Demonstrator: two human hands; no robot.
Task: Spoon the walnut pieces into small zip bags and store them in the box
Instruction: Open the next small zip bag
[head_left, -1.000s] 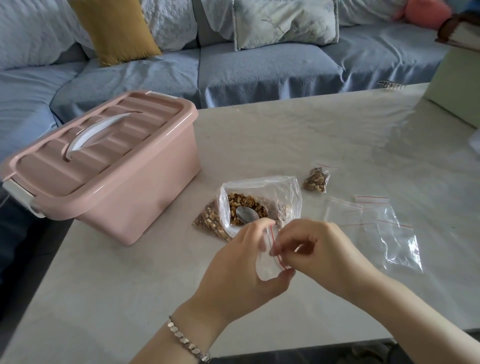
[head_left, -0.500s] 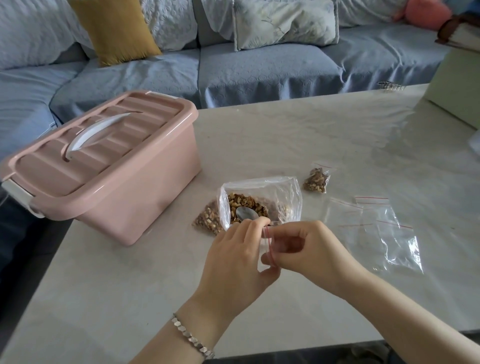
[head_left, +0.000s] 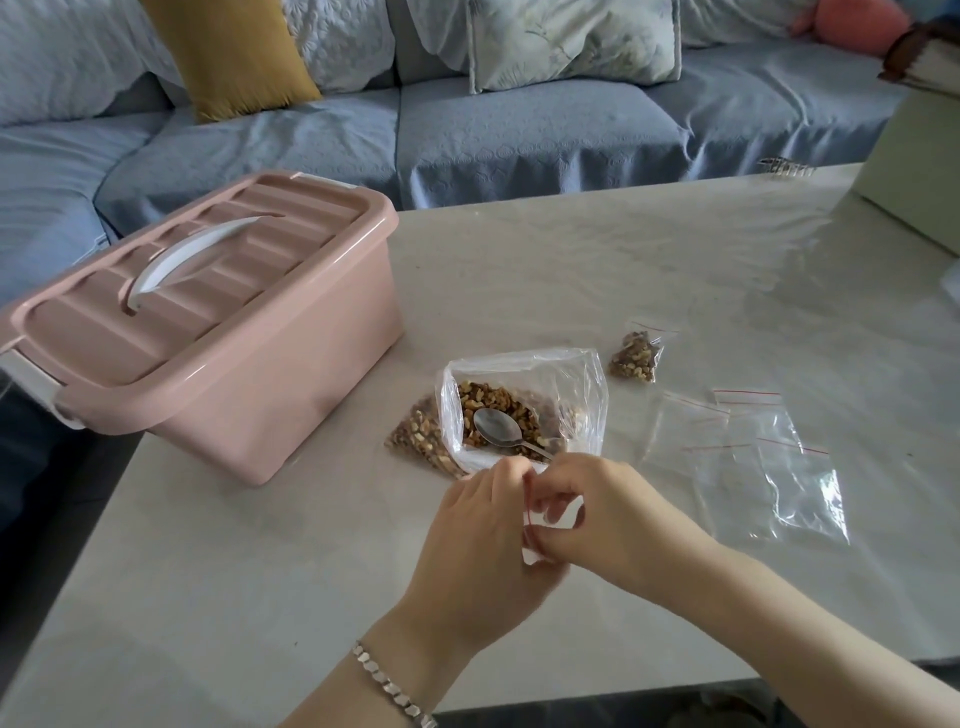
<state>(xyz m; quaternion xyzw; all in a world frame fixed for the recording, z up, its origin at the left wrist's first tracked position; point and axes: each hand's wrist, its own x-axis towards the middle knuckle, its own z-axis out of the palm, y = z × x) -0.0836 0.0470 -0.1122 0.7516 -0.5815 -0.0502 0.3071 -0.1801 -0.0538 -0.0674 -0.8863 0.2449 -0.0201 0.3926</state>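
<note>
Filling the twelve o'clock edge of the view, a blue sofa (head_left: 519, 130) runs behind a pale table (head_left: 260, 597). On the table at nine o'clock sits the pink box (head_left: 234, 374), its lid shut and its white handle (head_left: 192, 254) lying flat on top. A yellow cushion (head_left: 234, 52) leans on the sofa at eleven o'clock. At three o'clock on the table, several empty zip bags (head_left: 753, 467) lie flat and overlapping, each with a red line at its mouth. Near the middle of the table a big clear bag (head_left: 576, 384) stands open with the walnut pieces (head_left: 493, 405) inside. It sits near the box, at the box's four o'clock, and apart from it. Just toward six o'clock from that bag, the two hands meet above the table. The left hand (head_left: 483, 540) and the right hand (head_left: 613, 519) both pinch a small zip bag (head_left: 532, 540) at its red-lined mouth, fingers curled. What is inside it cannot be made out. A filled zip bag (head_left: 634, 356) of walnuts lies at one o'clock from the big bag, apart from it. A metal spoon (head_left: 496, 426) rests bowl-up on the walnuts in the big bag, its handle pointing toward five o'clock. A silver bracelet (head_left: 392, 686) circles the left wrist.
</note>
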